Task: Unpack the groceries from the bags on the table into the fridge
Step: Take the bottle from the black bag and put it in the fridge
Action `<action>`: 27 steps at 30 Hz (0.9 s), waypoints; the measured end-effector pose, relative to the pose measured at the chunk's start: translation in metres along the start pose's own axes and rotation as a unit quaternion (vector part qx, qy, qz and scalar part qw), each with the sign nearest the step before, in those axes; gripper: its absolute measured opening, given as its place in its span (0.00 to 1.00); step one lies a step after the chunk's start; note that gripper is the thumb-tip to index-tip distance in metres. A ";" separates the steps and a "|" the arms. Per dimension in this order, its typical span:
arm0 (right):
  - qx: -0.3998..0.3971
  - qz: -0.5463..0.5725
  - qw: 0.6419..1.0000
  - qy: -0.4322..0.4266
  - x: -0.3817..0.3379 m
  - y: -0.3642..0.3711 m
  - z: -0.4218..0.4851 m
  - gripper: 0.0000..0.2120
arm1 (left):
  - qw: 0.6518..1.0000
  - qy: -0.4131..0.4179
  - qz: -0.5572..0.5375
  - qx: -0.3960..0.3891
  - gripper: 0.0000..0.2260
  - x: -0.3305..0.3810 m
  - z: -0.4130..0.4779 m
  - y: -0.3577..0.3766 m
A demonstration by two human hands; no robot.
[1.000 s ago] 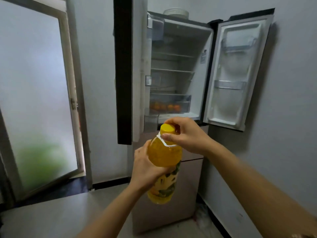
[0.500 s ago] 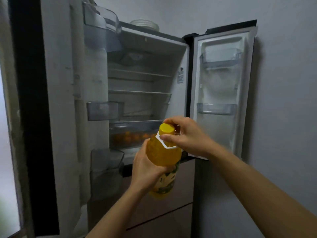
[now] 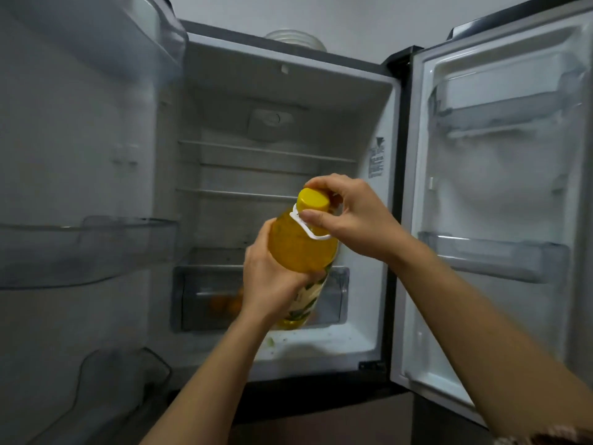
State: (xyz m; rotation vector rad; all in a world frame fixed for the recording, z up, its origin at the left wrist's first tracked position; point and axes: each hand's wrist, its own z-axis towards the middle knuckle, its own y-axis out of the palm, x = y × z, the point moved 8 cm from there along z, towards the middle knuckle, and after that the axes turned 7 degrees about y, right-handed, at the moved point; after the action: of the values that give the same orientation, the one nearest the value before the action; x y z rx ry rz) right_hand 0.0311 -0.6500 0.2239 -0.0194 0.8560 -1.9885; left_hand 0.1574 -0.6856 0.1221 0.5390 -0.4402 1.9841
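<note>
Currently the bottle of yellow liquid is held in the air in front of the open fridge, level with the crisper drawer and not yet inside. The left hand forms the main grip, with fingers and thumb curled round the body from the left. The right hand forms the second grip: its fingers curl over the yellow cap and its thumb lies at the white carry handle. The long axis runs near upright, base towards the person and cap tilted slightly away. The shelves lie straight ahead, at and above cap height. The right door bin is nearer the right hand, and the left door bin is nearer the left hand. The bottle looks tall for the shelf gaps, so a door bin is the likelier seat, entered base first. The surface carrying the bags is out of view. Orange fruit shows in the drawer, and a bowl sits on top of the fridge.
</note>
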 end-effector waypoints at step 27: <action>0.132 0.126 0.963 -0.196 0.027 -0.041 0.171 0.22 | 0.933 0.265 0.151 0.191 0.45 0.020 0.204 -0.006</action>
State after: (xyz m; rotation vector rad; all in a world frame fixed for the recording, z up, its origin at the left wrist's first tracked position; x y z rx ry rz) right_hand 0.0431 -0.7529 0.3685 -0.1394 0.3175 -1.7604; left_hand 0.1922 -0.7742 0.3035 0.1502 0.2221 2.4219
